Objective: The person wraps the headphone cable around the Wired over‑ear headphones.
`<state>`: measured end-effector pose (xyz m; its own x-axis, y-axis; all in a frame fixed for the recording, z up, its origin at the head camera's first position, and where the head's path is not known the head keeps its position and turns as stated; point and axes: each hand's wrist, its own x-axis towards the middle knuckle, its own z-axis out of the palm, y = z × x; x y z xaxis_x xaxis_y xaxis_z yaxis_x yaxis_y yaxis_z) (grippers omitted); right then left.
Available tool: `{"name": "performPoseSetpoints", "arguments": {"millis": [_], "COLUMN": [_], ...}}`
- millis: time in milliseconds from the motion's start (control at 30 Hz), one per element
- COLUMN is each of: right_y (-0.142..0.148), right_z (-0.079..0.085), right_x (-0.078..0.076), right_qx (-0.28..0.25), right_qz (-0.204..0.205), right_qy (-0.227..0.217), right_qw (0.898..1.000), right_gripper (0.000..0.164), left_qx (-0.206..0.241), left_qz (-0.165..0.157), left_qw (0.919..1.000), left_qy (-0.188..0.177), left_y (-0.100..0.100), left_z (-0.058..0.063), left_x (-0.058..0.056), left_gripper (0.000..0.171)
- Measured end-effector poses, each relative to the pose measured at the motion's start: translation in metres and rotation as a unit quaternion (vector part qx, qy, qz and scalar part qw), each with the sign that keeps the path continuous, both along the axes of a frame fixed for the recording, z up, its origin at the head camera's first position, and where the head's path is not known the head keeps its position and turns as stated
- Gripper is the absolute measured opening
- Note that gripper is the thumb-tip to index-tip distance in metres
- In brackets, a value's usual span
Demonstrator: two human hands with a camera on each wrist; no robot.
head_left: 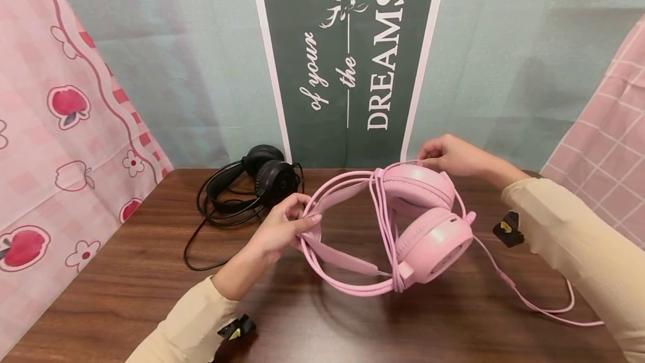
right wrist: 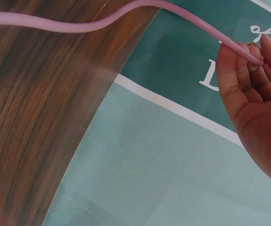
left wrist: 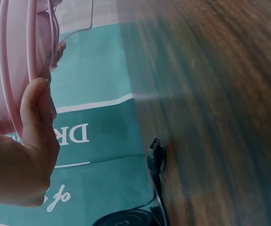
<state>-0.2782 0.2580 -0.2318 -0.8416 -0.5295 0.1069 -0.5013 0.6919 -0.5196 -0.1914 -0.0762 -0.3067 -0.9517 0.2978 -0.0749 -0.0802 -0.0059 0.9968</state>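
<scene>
A pair of pink headphones (head_left: 428, 245) is held tilted above the wooden table, with its cable (head_left: 384, 223) wound several times across the frame near the earcups. My left hand (head_left: 284, 223) grips the top of the headband, thumb on the near side; the left wrist view also shows this thumb (left wrist: 34, 101) against the band. Behind the far earcup, my right hand (head_left: 448, 156) pinches a stretch of the pink cable. In the right wrist view the cable (right wrist: 192, 19) runs from the fingertips toward the left. The loose cable end trails to the right beneath my right forearm.
Black headphones (head_left: 274, 181) with a loosely coiled black cable (head_left: 201, 223) lie at the back left of the table (head_left: 126, 273). A black USB plug (left wrist: 155, 153) shows in the left wrist view. A printed cloth (head_left: 347, 144) hangs behind, pink cloths at both sides.
</scene>
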Motion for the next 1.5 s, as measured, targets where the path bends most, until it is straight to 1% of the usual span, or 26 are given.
{"name": "performPoseSetpoints", "arguments": {"millis": [100,267,467,633,767,833,967,1067,1167,1267,1500], "right_y": [0.003,0.008,0.012,0.014,0.017,0.02,0.028,0.036,0.042,0.044,0.044], "right_z": [-0.002,-0.005,-0.008,-0.01,-0.011,-0.012,-0.014,-0.016,-0.018,-0.017,-0.014], "right_x": [-0.001,-0.001,-0.001,-0.001,0.001,0.001,0.001,0.0,0.0,0.002,0.005], "right_qx": [0.007,0.007,0.01,0.002,-0.014,-0.013,-0.003,-0.008,-0.027,-0.048,-0.078], "right_qz": [0.016,0.029,0.051,0.058,0.052,0.045,0.035,0.029,0.014,-0.009,-0.035], "right_qy": [0.008,-0.015,-0.027,-0.036,-0.065,-0.074,-0.081,-0.095,-0.121,-0.145,-0.199], "right_qw": [1.0,0.999,0.998,0.998,0.996,0.996,0.996,0.995,0.992,0.988,0.976], "right_gripper": [0.009,0.013,0.017,0.018,0.016,0.014,0.011,0.011,0.008,0.007,0.009], "left_qx": [0.006,0.009,0.018,0.023,0.029,0.035,0.054,0.065,0.069,0.071,0.077], "left_qz": [0.005,0.006,0.007,0.007,0.011,0.013,0.019,0.029,0.041,0.051,0.068], "left_qw": [0.9999,0.9998,0.9997,0.9996,0.9993,0.9991,0.9982,0.9973,0.9967,0.9961,0.9944], "left_qy": [-0.009,-0.016,-0.016,-0.015,-0.02,-0.02,-0.016,-0.015,-0.014,-0.013,-0.024], "left_y": [-0.003,-0.005,-0.006,-0.007,-0.011,-0.013,-0.02,-0.025,-0.029,-0.031,-0.032], "left_z": [0.0,-0.001,-0.002,-0.002,-0.002,-0.002,0.001,0.005,0.008,0.01,0.01], "left_x": [-0.001,-0.001,-0.002,-0.002,-0.002,-0.002,-0.003,-0.004,-0.004,-0.005,-0.006], "left_gripper": [0.028,0.028,0.028,0.027,0.026,0.026,0.025,0.023,0.022,0.021,0.019]}}
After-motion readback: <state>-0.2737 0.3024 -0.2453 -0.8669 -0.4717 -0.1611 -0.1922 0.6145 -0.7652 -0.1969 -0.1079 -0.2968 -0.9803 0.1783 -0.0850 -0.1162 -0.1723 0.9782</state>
